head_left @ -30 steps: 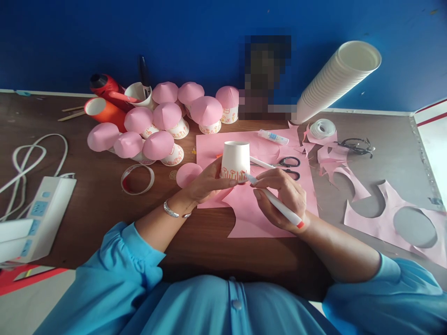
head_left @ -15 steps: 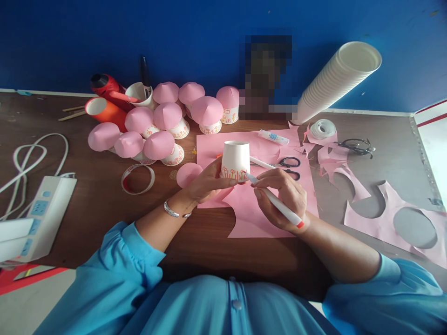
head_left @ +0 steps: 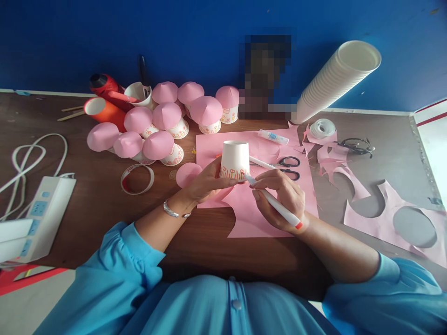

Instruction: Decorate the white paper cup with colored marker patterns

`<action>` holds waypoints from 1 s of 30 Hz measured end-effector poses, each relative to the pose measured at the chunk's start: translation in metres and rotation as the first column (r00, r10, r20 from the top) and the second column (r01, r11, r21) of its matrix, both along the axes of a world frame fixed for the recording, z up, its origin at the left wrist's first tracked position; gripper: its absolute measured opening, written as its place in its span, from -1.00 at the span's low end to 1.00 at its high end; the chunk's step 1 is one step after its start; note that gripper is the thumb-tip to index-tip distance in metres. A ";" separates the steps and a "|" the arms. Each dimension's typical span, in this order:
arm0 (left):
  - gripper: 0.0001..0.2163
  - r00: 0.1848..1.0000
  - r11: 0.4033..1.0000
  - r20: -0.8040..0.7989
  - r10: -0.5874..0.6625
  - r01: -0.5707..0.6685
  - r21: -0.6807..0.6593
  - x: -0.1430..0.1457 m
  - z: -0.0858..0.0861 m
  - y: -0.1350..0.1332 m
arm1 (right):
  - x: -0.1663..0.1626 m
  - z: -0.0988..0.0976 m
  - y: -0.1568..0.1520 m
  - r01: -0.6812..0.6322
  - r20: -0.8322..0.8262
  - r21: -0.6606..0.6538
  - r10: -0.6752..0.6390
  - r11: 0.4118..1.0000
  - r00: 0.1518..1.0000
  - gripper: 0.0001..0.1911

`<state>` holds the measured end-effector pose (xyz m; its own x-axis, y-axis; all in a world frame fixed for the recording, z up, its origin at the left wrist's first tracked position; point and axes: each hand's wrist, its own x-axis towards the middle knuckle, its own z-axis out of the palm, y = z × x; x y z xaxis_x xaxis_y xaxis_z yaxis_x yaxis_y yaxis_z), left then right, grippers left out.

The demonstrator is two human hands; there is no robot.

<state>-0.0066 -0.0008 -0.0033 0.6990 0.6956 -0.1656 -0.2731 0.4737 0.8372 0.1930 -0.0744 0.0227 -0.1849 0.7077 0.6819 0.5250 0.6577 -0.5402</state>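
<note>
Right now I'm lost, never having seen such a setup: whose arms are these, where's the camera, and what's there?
There's no machine: these are a person's bare hands, seen from a camera worn on the head, looking forward and down. The left hand holds a white paper cup, narrow end up, with red drawings around its lower part. The right hand holds a white marker, its tip at those drawings. On the table lie pink paper, scissors and a power strip. Farther back are pink-topped cups and a tall cup stack.

Both forearms [head_left: 335, 246] slant inward, left fingers [head_left: 219, 182] cupped, right fingers [head_left: 275, 179] pinched.
</note>
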 end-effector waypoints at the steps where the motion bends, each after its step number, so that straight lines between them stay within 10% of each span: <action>1: -0.63 1.000 1.000 -0.001 0.000 0.000 0.002 0.000 0.000 0.000 | 0.000 0.000 0.000 -0.001 0.003 0.003 0.001 1.000 1.000 -0.73; 30: -0.65 1.000 1.000 0.030 0.004 -0.003 -0.025 0.001 0.000 0.002 | 0.000 0.004 0.003 -0.044 -0.026 0.062 0.046 0.997 0.999 -0.71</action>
<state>-0.0059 0.0008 -0.0038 0.7013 0.6943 -0.1620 -0.2994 0.4930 0.8169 0.1932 -0.0717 0.0267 -0.1964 0.6560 0.7287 0.4800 0.7124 -0.5120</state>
